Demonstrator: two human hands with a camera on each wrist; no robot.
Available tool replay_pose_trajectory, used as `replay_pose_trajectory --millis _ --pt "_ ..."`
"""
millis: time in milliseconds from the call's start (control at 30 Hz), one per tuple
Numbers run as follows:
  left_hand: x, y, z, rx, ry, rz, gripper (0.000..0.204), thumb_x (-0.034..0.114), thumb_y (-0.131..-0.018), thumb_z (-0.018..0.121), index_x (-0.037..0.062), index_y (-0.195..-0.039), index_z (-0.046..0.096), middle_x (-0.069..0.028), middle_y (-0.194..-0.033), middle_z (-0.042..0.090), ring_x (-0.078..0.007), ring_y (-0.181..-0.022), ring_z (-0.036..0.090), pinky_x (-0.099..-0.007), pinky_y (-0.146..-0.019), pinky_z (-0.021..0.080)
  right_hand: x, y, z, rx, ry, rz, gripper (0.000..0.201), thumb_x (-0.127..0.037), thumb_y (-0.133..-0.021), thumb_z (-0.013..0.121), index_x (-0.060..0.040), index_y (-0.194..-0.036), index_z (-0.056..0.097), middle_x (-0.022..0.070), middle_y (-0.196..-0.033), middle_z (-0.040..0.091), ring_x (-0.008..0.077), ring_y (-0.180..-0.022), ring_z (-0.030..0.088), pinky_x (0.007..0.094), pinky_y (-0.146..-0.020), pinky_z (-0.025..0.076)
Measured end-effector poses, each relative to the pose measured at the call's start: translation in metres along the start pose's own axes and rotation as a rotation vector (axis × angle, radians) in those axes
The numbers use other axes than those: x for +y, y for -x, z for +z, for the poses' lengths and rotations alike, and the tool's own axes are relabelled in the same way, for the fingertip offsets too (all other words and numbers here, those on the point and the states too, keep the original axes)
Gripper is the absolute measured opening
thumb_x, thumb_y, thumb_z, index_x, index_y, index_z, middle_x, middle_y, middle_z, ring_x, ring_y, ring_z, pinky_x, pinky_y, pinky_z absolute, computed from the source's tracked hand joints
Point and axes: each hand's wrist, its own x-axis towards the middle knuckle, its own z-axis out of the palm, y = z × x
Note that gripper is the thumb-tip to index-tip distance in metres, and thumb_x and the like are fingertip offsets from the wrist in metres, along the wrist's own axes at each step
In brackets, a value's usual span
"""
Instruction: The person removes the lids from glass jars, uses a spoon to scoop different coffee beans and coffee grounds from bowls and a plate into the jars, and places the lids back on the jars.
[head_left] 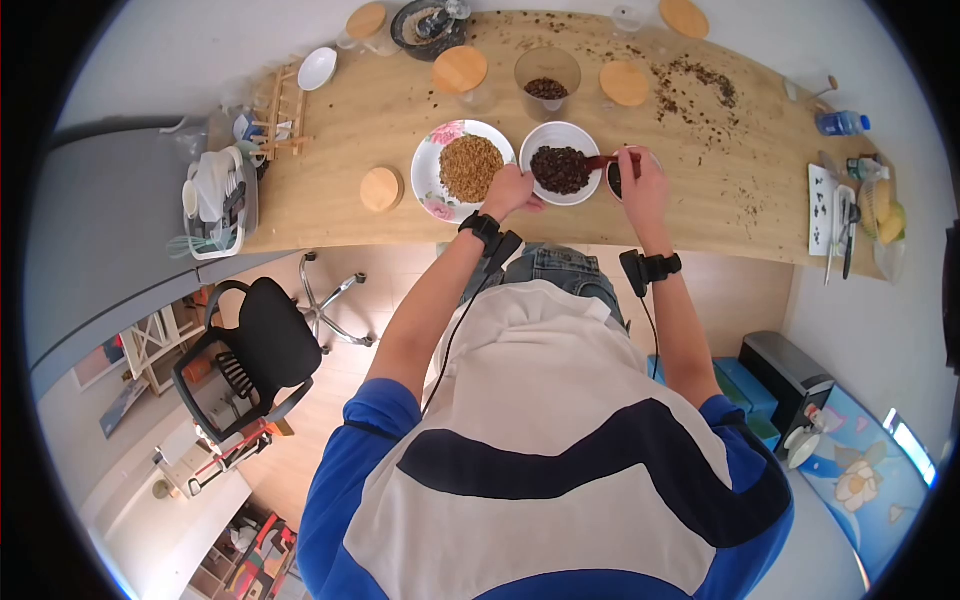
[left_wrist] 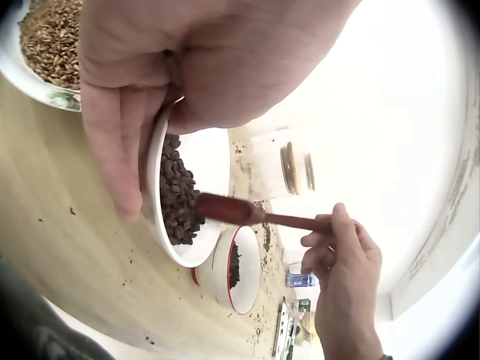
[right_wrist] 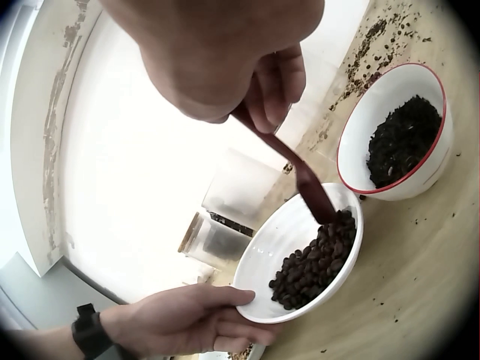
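My left hand (head_left: 511, 192) grips the near left edge of a white bowl (right_wrist: 262, 262), thumb at the rim and fingers underneath. Dark brown beans (right_wrist: 315, 262), looking like coffee beans, lie heaped inside, and the bowl appears tilted in both wrist views. My right hand (head_left: 645, 190) holds a reddish-brown scoop (left_wrist: 225, 208) by its thin handle; its blade meets the edge of the beans. Just right of this bowl stands a red-rimmed white bowl (right_wrist: 356, 150) with black, leafy-looking bits (right_wrist: 405, 139), partly hidden under my right hand in the head view.
Left of the bowl, a floral plate (head_left: 427, 165) carries golden grain (head_left: 471, 168). Behind stand a clear container (head_left: 548, 70) of beans and wooden-lidded jars (head_left: 460, 72). Dark crumbs (head_left: 695, 90) litter the back right. A wooden lid (head_left: 381, 190) lies left; a blue-capped bottle (head_left: 842, 123) is far right.
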Motion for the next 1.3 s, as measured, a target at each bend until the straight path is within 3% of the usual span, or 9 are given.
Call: replay_pose_trajectory --millis 67,200,267,467,967,1233,1300 --pt "0.008 0.004 0.002 0.012 -0.051 -0.004 0.035 0.010 -0.088 0.038 -0.0228 -0.083 0.048 -0.0277 -0.068 0.061 -0.0315 -0.058 0.065 -0.0342 -0.050 0.056 0.004 0.001 -0.001 0.025 0.121 0.092 0.019 -0.020 -0.083 0.060 -0.0010 -0.083 0.060 0.0145 -0.065 0.062 0.0260 -0.058 0.061 0.0343 -0.055 0.047" --pt "0.028 0.019 0.009 0.033 -0.251 0.035 0.035 0.012 -0.089 0.038 -0.0204 -0.081 0.050 -0.0264 -0.065 0.061 -0.0307 -0.057 0.065 -0.0336 -0.050 0.056 0.019 0.007 0.010 -0.006 0.069 0.246 0.023 -0.020 -0.085 0.057 0.0021 -0.082 0.059 0.0135 -0.065 0.063 0.0220 -0.054 0.061 0.0323 -0.051 0.048" --pt "0.033 0.021 0.009 0.031 -0.247 0.026 0.034 0.012 -0.089 0.038 -0.0198 -0.081 0.050 -0.0262 -0.065 0.061 -0.0308 -0.057 0.065 -0.0335 -0.050 0.056 0.012 0.005 0.013 -0.043 -0.311 0.666 0.027 -0.020 -0.087 0.055 0.0055 -0.079 0.057 0.0116 -0.062 0.062 0.0174 -0.051 0.061 0.0286 -0.048 0.050" --pt "0.025 0.013 0.008 0.039 -0.185 0.003 0.033 0.011 -0.089 0.037 -0.0182 -0.079 0.050 -0.0261 -0.066 0.061 -0.0312 -0.057 0.065 -0.0339 -0.050 0.056 0.032 0.003 0.036 -0.031 -0.697 0.923 0.027 -0.020 -0.089 0.053 0.0056 -0.081 0.055 0.0126 -0.067 0.062 0.0165 -0.052 0.060 0.0262 -0.049 0.053" --pt "0.024 0.007 0.006 0.006 -0.214 -0.025 0.041 0.013 -0.090 0.034 -0.0202 -0.076 0.053 -0.0253 -0.070 0.063 -0.0309 -0.060 0.066 -0.0334 -0.054 0.057 0.055 -0.005 0.042 -0.177 -0.914 0.912 0.025 -0.025 -0.089 0.056 0.0001 -0.086 0.053 0.0102 -0.070 0.062 0.0143 -0.057 0.058 0.0235 -0.052 0.048" --pt "-0.009 -0.017 -0.005 -0.039 -0.054 -0.015 0.041 0.016 -0.093 0.034 -0.0195 -0.082 0.051 -0.0263 -0.072 0.062 -0.0323 -0.058 0.065 -0.0351 -0.056 0.057 0.056 0.003 0.035 -0.118 -0.941 0.957 0.024 -0.022 -0.089 0.055 0.0006 -0.085 0.055 0.0090 -0.067 0.062 0.0127 -0.054 0.057 0.0225 -0.049 0.045" --pt "-0.011 -0.016 -0.006 -0.078 -0.033 -0.030 0.041 0.019 -0.094 0.035 -0.0160 -0.081 0.053 -0.0227 -0.067 0.062 -0.0298 -0.059 0.065 -0.0329 -0.055 0.056 0.057 0.004 0.032 -0.117 -0.953 0.959 0.024 -0.023 -0.089 0.055 0.0007 -0.085 0.056 0.0087 -0.067 0.062 0.0125 -0.054 0.057 0.0225 -0.049 0.045"
